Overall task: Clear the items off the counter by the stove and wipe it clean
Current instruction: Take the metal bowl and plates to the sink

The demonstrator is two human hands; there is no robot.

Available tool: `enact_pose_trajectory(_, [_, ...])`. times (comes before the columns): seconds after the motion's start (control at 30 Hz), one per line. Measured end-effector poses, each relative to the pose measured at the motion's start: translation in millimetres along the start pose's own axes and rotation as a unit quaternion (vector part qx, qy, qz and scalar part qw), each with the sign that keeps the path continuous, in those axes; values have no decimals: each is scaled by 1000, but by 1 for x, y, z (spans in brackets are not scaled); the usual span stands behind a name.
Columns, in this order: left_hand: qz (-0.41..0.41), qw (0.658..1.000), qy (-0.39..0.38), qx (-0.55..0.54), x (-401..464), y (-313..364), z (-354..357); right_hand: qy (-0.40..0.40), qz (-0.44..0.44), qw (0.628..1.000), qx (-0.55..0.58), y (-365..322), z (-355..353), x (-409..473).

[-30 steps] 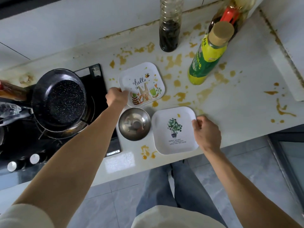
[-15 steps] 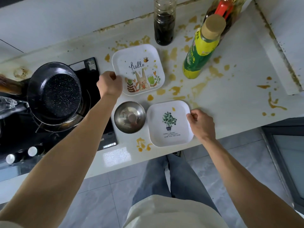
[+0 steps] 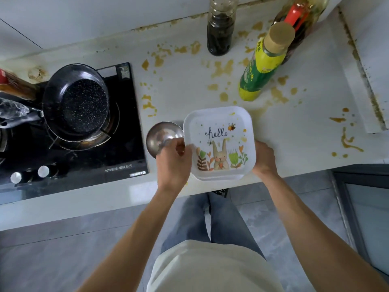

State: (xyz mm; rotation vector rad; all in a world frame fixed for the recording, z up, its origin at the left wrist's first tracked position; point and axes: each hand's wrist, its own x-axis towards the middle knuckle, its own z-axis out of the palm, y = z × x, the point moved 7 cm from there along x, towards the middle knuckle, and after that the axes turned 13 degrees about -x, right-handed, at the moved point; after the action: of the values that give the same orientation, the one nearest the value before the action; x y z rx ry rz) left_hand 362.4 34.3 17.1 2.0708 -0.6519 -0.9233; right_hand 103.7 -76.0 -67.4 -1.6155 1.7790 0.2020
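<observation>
My left hand (image 3: 174, 163) pinches the rabbit plate's (image 3: 219, 142) left edge; my right hand (image 3: 264, 158) grips its right edge. Plate sits at the stained desk's (image 3: 294, 127) front edge, just beside the steel bowl (image 3: 160, 135). Green bottle (image 3: 261, 68) stands behind.

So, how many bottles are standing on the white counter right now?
3: a clear plastic bottle of dark liquid at the back wall, a green and yellow bottle with a tan cap to its right, and a red-topped bottle partly hidden behind that one. Others may be hidden.
</observation>
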Motion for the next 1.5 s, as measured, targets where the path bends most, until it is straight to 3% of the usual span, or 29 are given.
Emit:
enact_pose_trajectory(0.1, [-42, 999, -9, -16, -27, -32, 15, -10, 35, 999, 34, 7, -4, 4])
enact_pose_trajectory(0.23, [-75, 997, 3, -11, -41, -59, 23, -12, -48, 999, 18, 0, -9, 3])
enact_pose_trajectory(0.37, [-92, 996, 13, -3, -39, -73, 28, -13, -53, 999, -4, -3, -10, 6])
enact_pose_trajectory(0.6, [-120, 992, 36, -29, -25, -80, 37, -21, -39, 998, 34, -4, -5, 5])
enact_pose_trajectory(1.07, [-142, 977, 103, -125, -17, -78, 47, 48, -46, 998, 12, -3, 6, 1])
enact_pose_trajectory(1.33, [-178, 968, 73, -159, -12, -87, 44, 55, -37, 998, 7, -8, 14, 1])
enact_pose_trajectory(1.4, [-194, 959, 57, -201, -11, -92, 46, 65, -24, 997, 15, -9, 15, -1])
enact_pose_trajectory(1.5, [-250, 914, 27, -320, -17, -104, 47, 94, -8, 995, 28, -11, 16, -4])
